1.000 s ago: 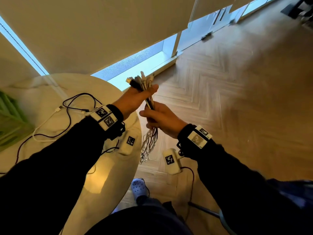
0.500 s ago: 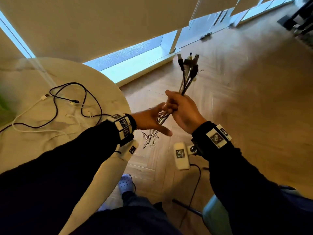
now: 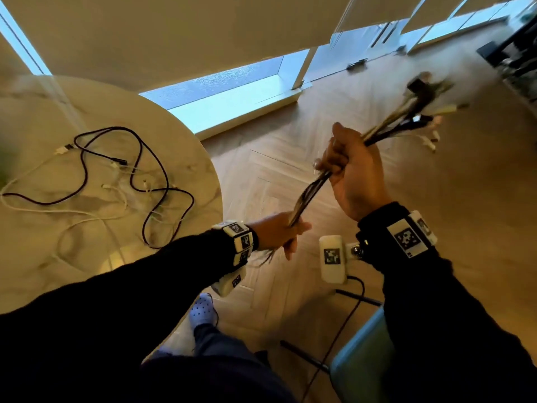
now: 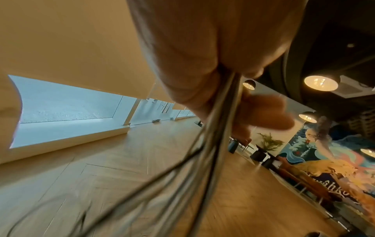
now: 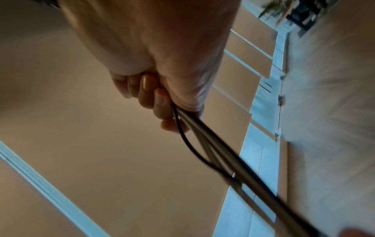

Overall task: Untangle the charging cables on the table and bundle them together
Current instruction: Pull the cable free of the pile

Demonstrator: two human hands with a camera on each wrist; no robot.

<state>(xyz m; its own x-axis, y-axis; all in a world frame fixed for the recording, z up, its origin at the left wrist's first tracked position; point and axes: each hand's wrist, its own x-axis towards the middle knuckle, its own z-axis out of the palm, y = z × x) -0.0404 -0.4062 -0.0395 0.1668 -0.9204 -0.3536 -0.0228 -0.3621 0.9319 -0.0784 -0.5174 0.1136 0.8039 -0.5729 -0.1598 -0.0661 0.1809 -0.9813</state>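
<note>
Both hands are closed around one gathered sheaf of black, white and beige charging cables [image 3: 312, 189], held in the air over the herringbone wood floor [image 3: 465, 199] beside the round, pale marble desk [image 3: 96, 237]. Within the last second the right hand [image 3: 353, 173] has swung the plug ends [image 3: 421, 112] up and out to the person's right, while the left hand [image 3: 277, 232] has dropped low and slid down the strands, so the stretch between the two fists now runs straight and taut where half a second ago the fists sat close together. That reads as a combing stroke: the collected cables are being drawn parallel, a step toward a tidy bundle.

The right hand is fisted tight, fingers [image 5: 160, 102] wrapped fully round the strands, with the connectors fanning out blurred beyond the thumb. The left hand's fingers curl round the sheaf more loosely; the left wrist view shows the cables [image 4: 221, 128] passing through its grasp and splaying out below, loose tails still spread.

Bundling is not complete. A long black cable [image 3: 139, 181] and several thin white cables [image 3: 61, 212] still lie looped over one another on the desk, well apart from the held sheaf, yet to be untangled and added.
</note>
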